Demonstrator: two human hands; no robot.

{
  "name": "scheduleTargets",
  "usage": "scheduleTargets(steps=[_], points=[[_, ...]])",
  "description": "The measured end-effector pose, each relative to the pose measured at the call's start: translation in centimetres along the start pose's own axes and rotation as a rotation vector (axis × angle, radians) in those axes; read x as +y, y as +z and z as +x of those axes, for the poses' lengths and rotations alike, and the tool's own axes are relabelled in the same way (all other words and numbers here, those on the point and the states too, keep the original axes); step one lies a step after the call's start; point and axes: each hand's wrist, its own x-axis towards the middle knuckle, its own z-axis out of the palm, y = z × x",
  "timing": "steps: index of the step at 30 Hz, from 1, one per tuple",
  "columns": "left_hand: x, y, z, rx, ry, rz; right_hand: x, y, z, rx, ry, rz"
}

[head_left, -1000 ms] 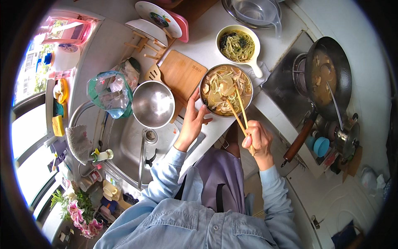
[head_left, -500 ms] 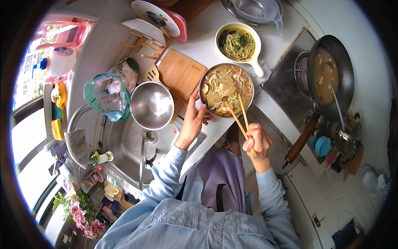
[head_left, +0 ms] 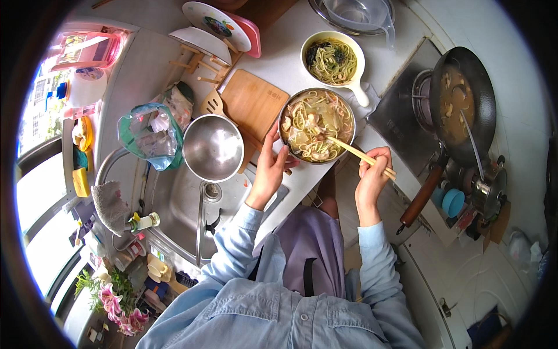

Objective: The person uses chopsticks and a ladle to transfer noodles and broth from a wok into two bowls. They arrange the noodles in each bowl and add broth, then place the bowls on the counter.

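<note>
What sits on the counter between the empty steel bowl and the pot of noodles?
In the head view, the wooden cutting board lies between the steel bowl and the noodle pot; the left hand rests at the pot's near rim, below the board.

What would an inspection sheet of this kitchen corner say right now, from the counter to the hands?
Surface: white counter, between a steel sink and a gas stove.
Job's things: metal bowl of noodles near the counter's edge; wooden chopsticks, tips in the noodles.
Clutter: empty steel bowl, wooden cutting board, white bowl of noodles, plates on a rack, plastic bag.
Hands: left hand rests against the metal bowl's rim; right hand holds the chopsticks.
Cables: nothing seen.
Surroundings: wok of brown sauce with a ladle on the stove; window and flowers on the left.
</note>
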Motion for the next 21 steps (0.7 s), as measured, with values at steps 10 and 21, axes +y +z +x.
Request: scheduleTargets(steps=[10,21], points=[[0.3,-0.1,-0.1,-0.001,-0.01,0.006,3.0,-2.1,0.2,-0.037,0.305,0.354],[0.0,-0.4,0.3,0.01,-0.003,0.002,-0.4,-0.9,-1.0,-0.061,0.173,0.291]])
